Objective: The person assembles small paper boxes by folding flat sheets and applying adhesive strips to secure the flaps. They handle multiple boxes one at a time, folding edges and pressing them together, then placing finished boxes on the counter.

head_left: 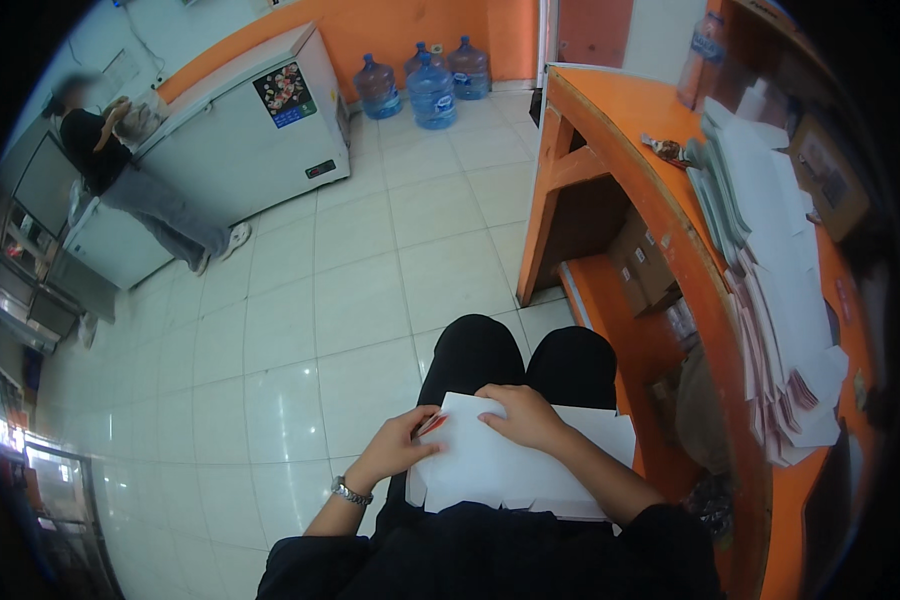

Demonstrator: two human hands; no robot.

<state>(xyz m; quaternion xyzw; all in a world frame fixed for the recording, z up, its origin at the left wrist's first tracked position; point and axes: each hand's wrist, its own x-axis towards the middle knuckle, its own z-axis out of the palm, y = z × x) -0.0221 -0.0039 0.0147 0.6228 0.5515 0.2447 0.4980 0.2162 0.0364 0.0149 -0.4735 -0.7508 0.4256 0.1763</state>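
Observation:
A white flat carton sheet (515,462), with small cuts along its near edge, lies across my lap on black trousers. At its far left corner a bit of red and orange print shows on a folded part. My left hand (402,447), with a metal watch on the wrist, grips that left edge, thumb on top and fingers partly hidden behind. My right hand (520,412) holds the far edge, its thumb pressed on the white face and its fingers curled over the edge. Whether several sheets are stacked here, I cannot tell.
To my right curves an orange counter (620,110) bearing stacked white carton pieces (775,270) and a plastic bottle (702,60). Brown boxes (645,262) sit on its lower shelf. Ahead are large water jugs (432,92) and a white chest freezer (240,130), where a person (105,155) stands.

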